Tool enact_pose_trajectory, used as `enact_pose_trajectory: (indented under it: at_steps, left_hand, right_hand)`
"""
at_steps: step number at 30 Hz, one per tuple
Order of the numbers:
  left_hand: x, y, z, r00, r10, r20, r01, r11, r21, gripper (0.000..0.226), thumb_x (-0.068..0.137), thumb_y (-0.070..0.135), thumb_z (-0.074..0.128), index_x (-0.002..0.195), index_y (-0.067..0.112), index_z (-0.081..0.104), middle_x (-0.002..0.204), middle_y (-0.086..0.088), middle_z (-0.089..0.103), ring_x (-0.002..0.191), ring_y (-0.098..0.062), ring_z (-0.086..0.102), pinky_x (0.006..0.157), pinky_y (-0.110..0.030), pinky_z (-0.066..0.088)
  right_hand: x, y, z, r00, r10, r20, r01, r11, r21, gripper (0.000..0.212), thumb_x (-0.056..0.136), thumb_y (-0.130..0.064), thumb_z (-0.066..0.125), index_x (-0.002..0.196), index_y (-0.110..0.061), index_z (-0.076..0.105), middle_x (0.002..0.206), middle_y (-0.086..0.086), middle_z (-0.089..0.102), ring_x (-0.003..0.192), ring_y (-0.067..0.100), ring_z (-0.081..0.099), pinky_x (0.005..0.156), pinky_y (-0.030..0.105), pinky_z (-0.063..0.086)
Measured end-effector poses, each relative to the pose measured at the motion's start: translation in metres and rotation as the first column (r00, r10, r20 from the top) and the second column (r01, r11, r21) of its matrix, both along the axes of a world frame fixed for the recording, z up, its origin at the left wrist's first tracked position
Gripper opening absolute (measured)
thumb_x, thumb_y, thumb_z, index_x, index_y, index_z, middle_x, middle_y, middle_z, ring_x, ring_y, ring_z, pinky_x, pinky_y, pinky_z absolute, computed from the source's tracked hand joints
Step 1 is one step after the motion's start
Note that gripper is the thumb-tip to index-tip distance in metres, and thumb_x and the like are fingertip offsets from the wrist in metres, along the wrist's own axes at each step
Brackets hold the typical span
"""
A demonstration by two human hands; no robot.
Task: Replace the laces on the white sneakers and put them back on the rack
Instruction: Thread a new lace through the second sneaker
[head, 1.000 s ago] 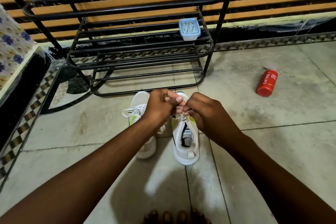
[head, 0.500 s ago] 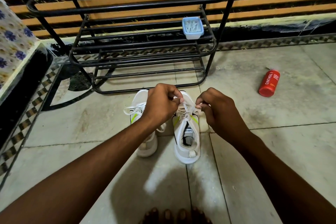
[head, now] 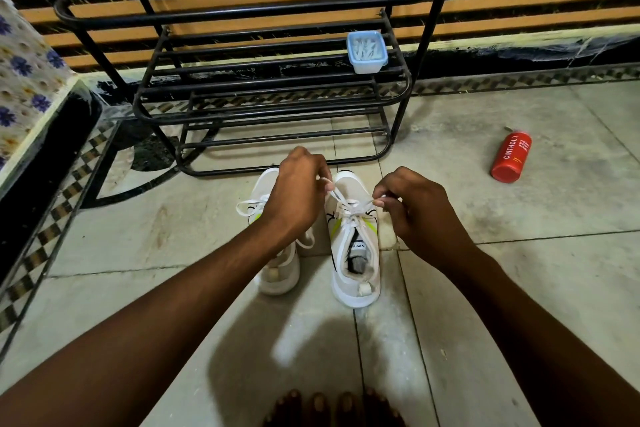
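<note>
A: What is being risked at this point?

B: The lace (head: 349,210) is being drawn outward in 2 directions above the white sneaker (head: 353,253), which is standing on the floor (head: 485,288) just in front of the rack's (head: 242,10) lowest rail. If 1 side is being pulled harder than the other, the knot is probably being left lopsided or pulled apart. A slipping pinch would let it slacken.

A: And the shoe itself?

B: It is not being held down by anything. Under an uneven pull it may be dragged or tipped toward the second sneaker (head: 277,270), which is standing just beside it, equally close to the rack. A lace loop is lying loose on that one. Whether it is tied cannot be told, as it is partly hidden by the forearm.

A: How are the hands being held?

B: Both forearms are being stretched forward toward the rack. The left hand (head: 294,194) is being held knuckles-up nearer the rack, over the toe end. Its fingers (head: 323,180) are curled tight, and 1 strand is being pinched at the tips. The right hand (head: 415,208) is being held out to the shoe's side, fingers likewise curled, with the other strand being nipped between thumb and fingertip.

A: Is anything else being put at risk?

B: Hardly. A small container (head: 367,52) is sitting on a rack shelf, and a red bottle (head: 510,158) is lying on the floor to the rack's right, well apart.
</note>
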State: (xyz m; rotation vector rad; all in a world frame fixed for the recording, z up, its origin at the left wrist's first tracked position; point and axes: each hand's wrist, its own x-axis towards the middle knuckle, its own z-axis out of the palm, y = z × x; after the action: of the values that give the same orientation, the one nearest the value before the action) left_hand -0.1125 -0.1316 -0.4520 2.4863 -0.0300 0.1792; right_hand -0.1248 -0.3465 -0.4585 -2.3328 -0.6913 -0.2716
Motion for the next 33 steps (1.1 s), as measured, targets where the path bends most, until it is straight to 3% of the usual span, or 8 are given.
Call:
enact_pose_trajectory:
  at_steps: [2, 4, 12, 16, 22, 27, 29, 33]
  left_hand:
    - [0.000, 0.001, 0.000, 0.999, -0.010, -0.047, 0.007, 0.998, -0.070, 0.035, 0.081, -0.018, 0.050, 0.081, 0.014, 0.066, 0.081, -0.001, 0.068, 0.067, 0.001, 0.065, 0.059, -0.027, 0.053]
    - [-0.001, 0.001, 0.001, 0.998, -0.019, -0.064, 0.011, 0.991, -0.130, 0.034, 0.082, -0.016, 0.051, 0.082, 0.015, 0.065, 0.074, 0.000, 0.070, 0.064, 0.002, 0.066, 0.059, -0.031, 0.058]
    - [0.003, -0.011, 0.006, 0.991, 0.011, -0.132, -0.077, 0.863, -0.500, 0.007, 0.094, -0.007, 0.066, 0.088, -0.006, 0.063, 0.072, -0.018, 0.073, 0.059, -0.024, 0.072, 0.056, -0.030, 0.059]
    - [0.001, -0.019, 0.008, 0.973, -0.106, -0.207, -0.049, 0.777, -0.627, 0.009, 0.099, -0.003, 0.061, 0.097, -0.011, 0.060, 0.068, -0.009, 0.072, 0.061, -0.018, 0.071, 0.059, -0.026, 0.059]
    - [-0.004, -0.021, 0.001, 0.937, -0.259, -0.233, 0.070, 0.793, -0.605, 0.007, 0.107, 0.007, 0.050, 0.101, 0.003, 0.051, 0.078, -0.011, 0.070, 0.065, -0.011, 0.067, 0.064, -0.023, 0.049]
    - [-0.011, -0.021, 0.003, 0.910, -0.339, -0.240, 0.126, 0.776, -0.618, 0.011, 0.111, 0.007, 0.039, 0.107, -0.002, 0.043, 0.068, 0.002, 0.066, 0.065, -0.006, 0.063, 0.063, -0.014, 0.047]
    - [-0.012, -0.021, 0.002, 0.903, -0.354, -0.244, 0.141, 0.780, -0.610, 0.008, 0.110, 0.006, 0.040, 0.103, 0.003, 0.044, 0.073, 0.000, 0.057, 0.062, 0.000, 0.055, 0.063, -0.012, 0.044]
    - [-0.012, -0.022, 0.001, 0.886, -0.400, -0.235, 0.176, 0.759, -0.627, 0.006, 0.104, -0.001, 0.051, 0.099, 0.002, 0.051, 0.075, 0.001, 0.058, 0.063, 0.004, 0.056, 0.062, -0.012, 0.043]
  right_hand:
    - [0.000, 0.001, 0.002, 1.000, 0.004, -0.009, -0.004, 1.000, -0.004, 0.014, 0.090, -0.005, 0.061, 0.086, -0.018, 0.062, 0.083, 0.000, 0.058, 0.071, 0.015, 0.055, 0.066, 0.033, 0.046]
    - [0.000, 0.002, 0.003, 1.000, 0.005, -0.010, -0.005, 1.000, -0.005, 0.014, 0.090, -0.005, 0.061, 0.085, -0.018, 0.062, 0.083, 0.001, 0.058, 0.070, 0.016, 0.055, 0.064, 0.032, 0.046]
    - [-0.002, 0.011, 0.005, 0.997, 0.064, 0.036, -0.063, 0.998, -0.023, 0.009, 0.089, -0.009, 0.060, 0.089, -0.016, 0.067, 0.084, 0.002, 0.061, 0.071, 0.020, 0.059, 0.065, 0.035, 0.048]
    - [-0.003, 0.017, 0.006, 0.990, 0.097, 0.103, -0.091, 0.994, -0.055, 0.009, 0.085, -0.010, 0.063, 0.090, -0.012, 0.070, 0.085, 0.003, 0.065, 0.071, 0.024, 0.062, 0.062, 0.034, 0.049]
    - [0.000, 0.016, 0.000, 0.991, 0.011, 0.132, -0.003, 0.998, -0.065, 0.013, 0.087, -0.002, 0.065, 0.093, -0.013, 0.066, 0.087, 0.003, 0.060, 0.070, 0.025, 0.060, 0.060, 0.037, 0.048]
    - [0.002, 0.015, -0.007, 0.997, -0.060, 0.056, 0.060, 0.998, 0.008, 0.008, 0.088, -0.008, 0.056, 0.089, -0.015, 0.062, 0.085, -0.001, 0.057, 0.069, 0.015, 0.052, 0.063, 0.016, 0.034]
    - [0.002, 0.016, -0.010, 0.996, -0.086, 0.015, 0.084, 0.992, 0.096, 0.009, 0.088, -0.005, 0.060, 0.085, -0.014, 0.062, 0.081, -0.003, 0.058, 0.069, 0.013, 0.052, 0.064, 0.012, 0.036]
    - [0.001, 0.020, -0.018, 0.986, -0.134, -0.101, 0.156, 0.954, 0.257, 0.014, 0.083, 0.000, 0.070, 0.084, -0.012, 0.064, 0.075, -0.007, 0.065, 0.070, 0.013, 0.063, 0.065, 0.036, 0.054]
